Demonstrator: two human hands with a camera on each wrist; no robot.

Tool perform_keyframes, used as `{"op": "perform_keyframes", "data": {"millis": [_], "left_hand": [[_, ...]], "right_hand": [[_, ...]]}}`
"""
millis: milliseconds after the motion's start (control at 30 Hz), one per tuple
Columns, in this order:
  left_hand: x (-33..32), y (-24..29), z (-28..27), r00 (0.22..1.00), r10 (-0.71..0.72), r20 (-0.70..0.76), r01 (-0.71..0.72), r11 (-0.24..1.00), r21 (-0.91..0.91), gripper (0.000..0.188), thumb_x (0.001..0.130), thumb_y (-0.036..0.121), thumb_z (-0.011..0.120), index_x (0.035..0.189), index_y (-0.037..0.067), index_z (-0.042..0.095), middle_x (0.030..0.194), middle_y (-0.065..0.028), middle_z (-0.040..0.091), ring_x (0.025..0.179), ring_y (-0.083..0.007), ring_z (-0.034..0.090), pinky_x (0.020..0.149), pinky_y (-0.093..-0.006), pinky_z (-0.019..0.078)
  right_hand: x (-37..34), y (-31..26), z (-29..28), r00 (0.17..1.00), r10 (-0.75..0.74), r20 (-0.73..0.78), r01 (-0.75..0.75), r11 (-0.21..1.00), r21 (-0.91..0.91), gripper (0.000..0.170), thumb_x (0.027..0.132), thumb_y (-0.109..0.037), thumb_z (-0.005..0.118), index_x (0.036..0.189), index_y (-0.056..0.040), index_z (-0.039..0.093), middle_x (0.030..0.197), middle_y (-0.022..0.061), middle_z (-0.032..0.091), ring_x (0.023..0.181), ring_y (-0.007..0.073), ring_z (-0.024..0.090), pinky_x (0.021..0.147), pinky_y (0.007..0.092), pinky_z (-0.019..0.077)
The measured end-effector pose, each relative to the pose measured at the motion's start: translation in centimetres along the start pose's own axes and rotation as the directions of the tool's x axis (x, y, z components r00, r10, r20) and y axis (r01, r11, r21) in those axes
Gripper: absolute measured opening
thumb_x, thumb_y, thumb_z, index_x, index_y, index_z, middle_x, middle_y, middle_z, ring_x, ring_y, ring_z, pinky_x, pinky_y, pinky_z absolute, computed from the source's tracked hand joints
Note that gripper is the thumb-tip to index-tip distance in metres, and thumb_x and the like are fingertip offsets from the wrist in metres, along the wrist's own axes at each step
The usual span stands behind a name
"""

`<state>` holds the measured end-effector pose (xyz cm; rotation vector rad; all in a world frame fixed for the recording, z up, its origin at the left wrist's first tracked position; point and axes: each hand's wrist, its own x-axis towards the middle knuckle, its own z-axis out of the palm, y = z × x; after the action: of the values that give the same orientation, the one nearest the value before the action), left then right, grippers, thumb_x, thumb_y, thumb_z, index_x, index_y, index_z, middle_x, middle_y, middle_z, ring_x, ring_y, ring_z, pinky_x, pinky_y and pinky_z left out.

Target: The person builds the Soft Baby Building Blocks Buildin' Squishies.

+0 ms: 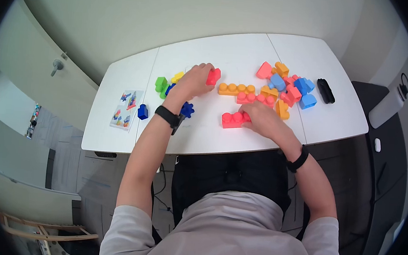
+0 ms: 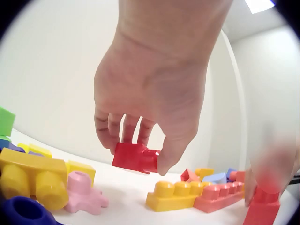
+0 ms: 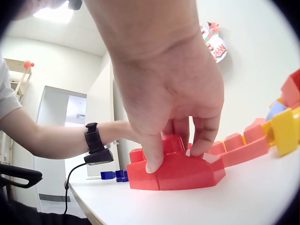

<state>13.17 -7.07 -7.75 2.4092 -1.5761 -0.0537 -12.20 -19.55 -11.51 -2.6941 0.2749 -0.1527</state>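
Observation:
The left hand (image 1: 196, 83) pinches a small red block (image 1: 213, 76) between thumb and fingers; in the left wrist view that block (image 2: 133, 157) lies sideways, its stud toward the thumb. Nearer the body, the right hand (image 1: 262, 120) grips a red studded piece (image 1: 232, 120) standing on the table. Seen from the right wrist, the thumb presses the near side of this red piece (image 3: 187, 173), with the fingers over its far side. A long red studded brick (image 1: 255, 100) and an orange one (image 1: 236, 89) lie just beyond the right hand.
Mixed orange, blue and red blocks (image 1: 293, 94) are piled on the right, beside a black case (image 1: 325, 91). Green (image 1: 161, 84), yellow (image 1: 178, 76) and dark blue blocks (image 1: 143, 111) lie on the left, near a picture sheet (image 1: 126, 109). A pink piece (image 2: 83, 194) is left of the left hand.

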Motion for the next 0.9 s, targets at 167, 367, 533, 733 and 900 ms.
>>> {"op": "perform_keyframes", "data": {"millis": [167,367,533,733,900], "left_hand": [[-2.8,1.0,-3.2,0.995,0.061,-0.085,-0.081,0.961,-0.266,0.038,0.089,0.027,0.075,0.119,0.004,0.068,0.118,-0.0136,0.068,0.106,-0.0284,0.067,0.092,-0.0388,0.0553],[-5.6,0.9,-2.9,0.99,0.079,-0.121,-0.123,0.897,-0.424,0.033,0.096,0.033,0.067,0.109,0.002,0.067,0.1,-0.0156,0.069,0.094,-0.0305,0.067,0.083,-0.0404,0.0539],[-6.8,1.2,-2.3,0.999,0.037,-0.04,-0.05,0.911,-0.409,0.034,0.098,0.035,0.065,0.107,0.002,0.066,0.101,-0.0158,0.07,0.087,-0.0313,0.067,0.081,-0.04,0.0536],[-7.6,1.6,-2.7,0.979,0.062,0.195,-0.012,0.969,-0.249,0.034,0.088,0.027,0.079,0.108,0.004,0.063,0.102,-0.0149,0.071,0.096,-0.0322,0.069,0.082,-0.0397,0.0541],[-7.4,0.3,-1.3,0.974,0.18,0.141,-0.135,0.951,-0.278,0.048,0.082,0.013,0.082,0.12,0.005,0.054,0.109,-0.0151,0.07,0.101,-0.0317,0.069,0.084,-0.0398,0.0546]], "right_hand": [[0.0,0.2,0.1,1.0,0.013,-0.002,-0.013,1.0,0.007,0.036,0.087,-0.017,0.082,0.119,-0.0055,0.071,0.112,0.0168,0.07,0.111,0.0344,0.066,0.094,0.0453,0.0543],[-0.1,0.1,0.2,1.0,0.031,0.0,-0.031,1.0,0.006,0.037,0.087,-0.017,0.082,0.12,-0.0063,0.071,0.114,0.0169,0.07,0.112,0.0341,0.067,0.095,0.0448,0.0546],[0.0,-0.2,-0.1,0.999,0.031,0.015,-0.031,0.999,0.033,0.036,0.087,-0.017,0.081,0.121,-0.0071,0.07,0.115,0.0163,0.07,0.113,0.0344,0.067,0.096,0.0448,0.0544],[-0.1,0.1,0.0,1.0,-0.007,0.011,0.007,1.0,-0.002,0.036,0.088,-0.017,0.08,0.12,-0.0072,0.069,0.116,0.0159,0.07,0.114,0.0347,0.066,0.096,0.045,0.0539],[-0.1,0.1,-0.1,1.0,-0.008,-0.003,0.008,1.0,0.013,0.036,0.088,-0.016,0.08,0.121,-0.0069,0.069,0.118,0.0162,0.07,0.115,0.0346,0.065,0.097,0.045,0.0537]]}}
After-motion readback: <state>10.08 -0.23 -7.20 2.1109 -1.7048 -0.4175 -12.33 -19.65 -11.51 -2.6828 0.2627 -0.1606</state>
